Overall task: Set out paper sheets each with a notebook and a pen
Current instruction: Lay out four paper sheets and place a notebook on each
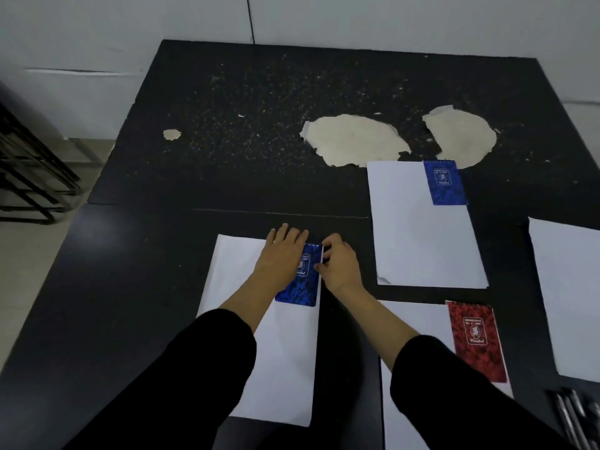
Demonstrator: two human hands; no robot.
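A blue notebook (303, 287) lies at the top right corner of the near-left paper sheet (279, 358). My left hand (281, 258) rests flat on its left half, fingers spread. My right hand (339, 264) pinches its right edge. A second sheet (422, 241) further back carries another blue notebook (445, 182). A red notebook (476, 339) lies on the near-right sheet (418, 319). A fourth sheet (571, 297) at the right edge is bare. Several pens (574, 417) lie at the bottom right.
The black table (162, 254) has worn pale patches (354, 139) at the back right. A dark metal rack (29, 170) stands on the floor to the left. A white wall rises behind the table.
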